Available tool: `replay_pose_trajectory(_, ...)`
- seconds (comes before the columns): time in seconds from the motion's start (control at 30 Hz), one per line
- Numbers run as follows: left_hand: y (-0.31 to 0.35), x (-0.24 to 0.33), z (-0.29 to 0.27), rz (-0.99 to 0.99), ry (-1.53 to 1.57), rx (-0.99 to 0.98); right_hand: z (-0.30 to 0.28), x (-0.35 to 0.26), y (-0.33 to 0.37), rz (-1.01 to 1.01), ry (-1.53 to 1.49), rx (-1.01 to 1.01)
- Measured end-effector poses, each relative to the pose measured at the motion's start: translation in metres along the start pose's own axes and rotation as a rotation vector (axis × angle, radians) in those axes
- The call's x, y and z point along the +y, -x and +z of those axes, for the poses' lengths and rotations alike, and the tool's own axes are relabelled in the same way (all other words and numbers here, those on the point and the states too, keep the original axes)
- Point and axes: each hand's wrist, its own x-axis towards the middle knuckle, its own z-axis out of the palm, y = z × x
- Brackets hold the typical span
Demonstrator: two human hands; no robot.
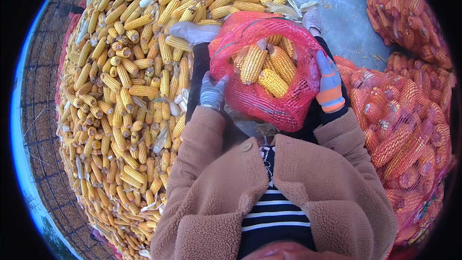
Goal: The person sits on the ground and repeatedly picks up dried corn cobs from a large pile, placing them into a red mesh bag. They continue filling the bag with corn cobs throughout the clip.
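A red mesh bag [269, 110] stands upright between my legs with its mouth spread wide. Several yellow corn cobs [253, 64] lie inside it. At the bag's left edge, my left hand [212, 91] in a grey glove grips the mesh. My right hand [329, 81], in a blue and orange glove, is closed on the right side of the rim, its fingers along the outside. The bag hides part of both hands' grip.
A large heap of loose corn cobs [120, 115] spreads on the left, with a wire mesh fence [38, 130] beyond it. Filled red mesh sacks [402, 135] stand at the right. Grey concrete floor [339, 19] shows at the upper right, with scattered husks.
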Motion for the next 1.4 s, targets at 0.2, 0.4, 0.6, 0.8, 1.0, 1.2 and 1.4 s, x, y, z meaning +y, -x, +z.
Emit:
replay_pose_trajectory(0.2, 0.003, 0.003, -0.020, -0.356, 0.526, 0.051, -0.001, -0.013, -0.004, 0.109, -0.290, -0.027)
replay_pose_trajectory(0.4, 0.032, 0.107, -0.040, 0.134, 0.678, -0.263, -0.023, -0.017, -0.039, 0.209, -0.549, 0.077)
replay_pose_trajectory(0.6, 0.067, 0.175, -0.030, 0.396, 0.742, -0.448, -0.057, -0.012, -0.089, 0.840, -1.686, 0.211)
replay_pose_trajectory(0.8, 0.032, 0.170, -0.041, 0.236, 1.168, -0.458, -0.031, -0.023, -0.095, 0.841, -1.594, 0.137)
replay_pose_trajectory(1.0, 0.027, 0.112, -0.070, 0.129, 1.176, -0.413, -0.013, -0.018, -0.104, 0.901, -1.425, 0.106)
replay_pose_trajectory(1.2, 0.019, 0.090, -0.082, 0.179, 1.220, -0.383, -0.002, -0.016, -0.101, 0.795, -1.107, 0.136)
replay_pose_trajectory(1.4, 0.022, 0.066, -0.085, 0.093, 1.227, -0.278, -0.015, -0.025, -0.095, 0.860, -1.354, 0.111)
